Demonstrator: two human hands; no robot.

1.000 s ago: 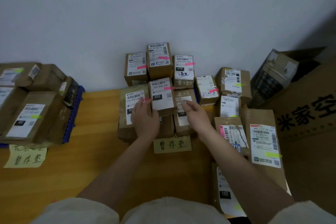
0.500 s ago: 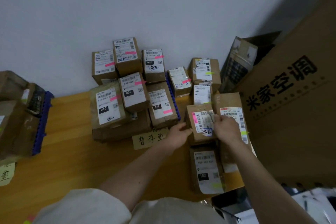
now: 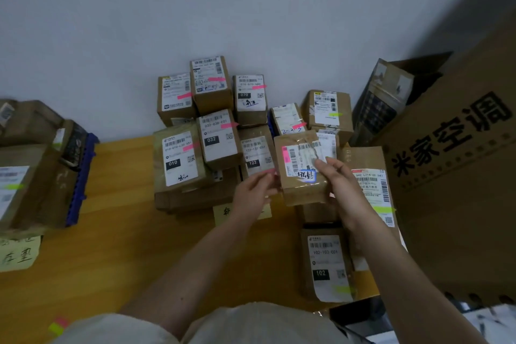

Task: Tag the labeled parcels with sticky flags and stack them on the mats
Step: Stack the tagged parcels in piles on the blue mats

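Note:
I hold a small brown parcel (image 3: 303, 173) with a torn white label and a pink flag above the wooden table (image 3: 117, 232). My left hand (image 3: 255, 190) grips its left edge and my right hand (image 3: 339, 179) grips its right side. Behind it stands a stack of labeled parcels with pink flags, among them box 010 (image 3: 178, 158), box 032 (image 3: 219, 138) and box 122 (image 3: 255, 152). To the right lie parcels with green flags, such as box 102 (image 3: 328, 265) and a long flat parcel (image 3: 372, 190).
A large printed carton (image 3: 458, 176) fills the right side. At the left, more parcels with green flags (image 3: 16, 184) sit on a blue mat (image 3: 81, 176). Yellow paper notes (image 3: 18, 253) lie on the table. A pad of sticky flags (image 3: 57, 325) shows at the bottom left.
My hands left the pink-flag stack, moved right and took hold of the small torn-label parcel. It is now lifted up and toward the stack.

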